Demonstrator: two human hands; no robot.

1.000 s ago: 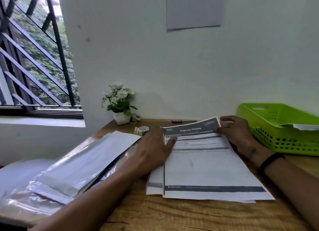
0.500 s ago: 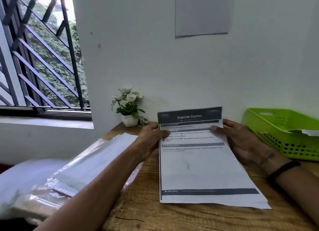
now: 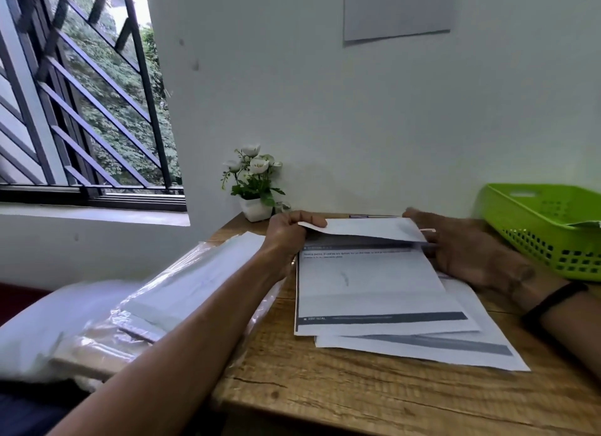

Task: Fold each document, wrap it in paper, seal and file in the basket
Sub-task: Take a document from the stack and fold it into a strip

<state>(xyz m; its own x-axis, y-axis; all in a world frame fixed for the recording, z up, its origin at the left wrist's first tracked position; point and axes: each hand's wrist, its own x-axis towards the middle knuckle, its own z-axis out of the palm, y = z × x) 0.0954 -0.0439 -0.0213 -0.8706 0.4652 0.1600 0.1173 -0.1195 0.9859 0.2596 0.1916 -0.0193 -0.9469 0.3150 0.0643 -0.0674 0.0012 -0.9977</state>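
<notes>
Two hands (image 3: 287, 237) (image 3: 468, 250) folding document (image 3: 367, 286), basket (image 3: 527, 220) beside

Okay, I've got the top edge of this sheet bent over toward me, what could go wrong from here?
The top document lies skewed on the loose sheets beneath, so the fold may land crooked or the sheet may slide as you crease it. The left hand pinches one corner while the right hand holds the other; an uneven pull could tilt the crease. The plastic-wrapped stack sits under your left forearm and might get nudged off the table.
</notes>
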